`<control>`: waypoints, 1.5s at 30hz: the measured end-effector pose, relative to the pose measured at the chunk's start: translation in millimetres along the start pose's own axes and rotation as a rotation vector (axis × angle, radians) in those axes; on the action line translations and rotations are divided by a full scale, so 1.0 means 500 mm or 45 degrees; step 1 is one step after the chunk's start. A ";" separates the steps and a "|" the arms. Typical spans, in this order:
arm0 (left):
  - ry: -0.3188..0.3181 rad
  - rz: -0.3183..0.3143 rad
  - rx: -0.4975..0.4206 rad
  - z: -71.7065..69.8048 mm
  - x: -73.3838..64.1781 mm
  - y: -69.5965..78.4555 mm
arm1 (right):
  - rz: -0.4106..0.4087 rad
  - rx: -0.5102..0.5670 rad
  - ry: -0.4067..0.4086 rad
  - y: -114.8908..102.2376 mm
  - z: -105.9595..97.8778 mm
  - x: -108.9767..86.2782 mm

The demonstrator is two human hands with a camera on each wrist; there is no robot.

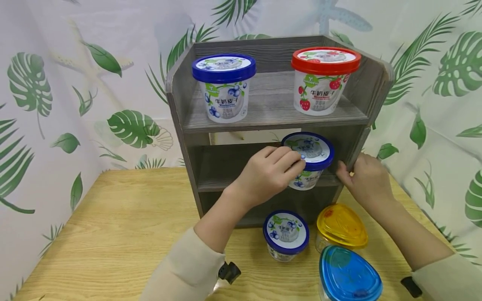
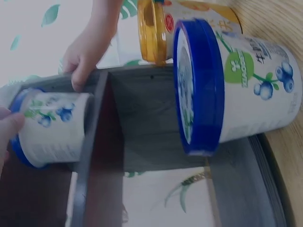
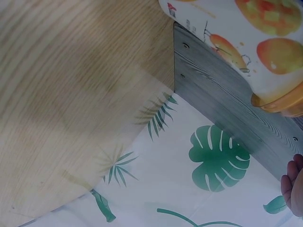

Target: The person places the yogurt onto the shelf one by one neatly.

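Note:
My left hand [image 1: 269, 171] holds a blueberry tub [image 1: 310, 176] with a blue lid by its near left side, at the middle shelf [image 1: 233, 167] of a grey wooden rack. In the left wrist view, fingers [image 2: 12, 124] touch that tub [image 2: 54, 127], and its far side is hidden. My right hand [image 1: 367, 177] grips the rack's right side panel [image 1: 359, 144], thumb on the inner face; most of its fingers are hidden in the head view. In the right wrist view only part of the right hand [image 3: 293, 187] shows, beside the panel [image 3: 227, 85].
On the top shelf [image 1: 271, 88] stand a blueberry tub [image 1: 227, 100] and a red-lidded strawberry tub [image 1: 320, 94]. Before the rack, on the wooden table [image 1: 124, 234], are another blueberry tub [image 1: 286, 234], a yellow-lidded container [image 1: 340, 225] and a blue-lidded container [image 1: 350, 274]. Leaf-patterned sheeting [image 1: 128, 83] surrounds the table.

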State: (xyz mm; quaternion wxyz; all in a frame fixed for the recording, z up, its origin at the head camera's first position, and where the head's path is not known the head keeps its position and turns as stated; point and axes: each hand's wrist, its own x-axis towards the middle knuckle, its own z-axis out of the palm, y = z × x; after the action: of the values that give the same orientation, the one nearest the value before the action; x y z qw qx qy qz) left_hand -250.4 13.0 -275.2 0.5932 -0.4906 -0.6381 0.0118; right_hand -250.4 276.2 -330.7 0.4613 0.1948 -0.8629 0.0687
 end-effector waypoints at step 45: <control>-0.142 -0.205 0.139 0.025 0.024 0.015 | -0.016 0.001 0.020 0.000 0.003 -0.001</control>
State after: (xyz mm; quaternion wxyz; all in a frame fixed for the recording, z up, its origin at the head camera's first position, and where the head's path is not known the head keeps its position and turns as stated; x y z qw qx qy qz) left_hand -253.0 31.5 -274.7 0.5817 -0.4036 -0.7058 0.0261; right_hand -251.1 275.9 -332.1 0.4682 0.2000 -0.8580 0.0675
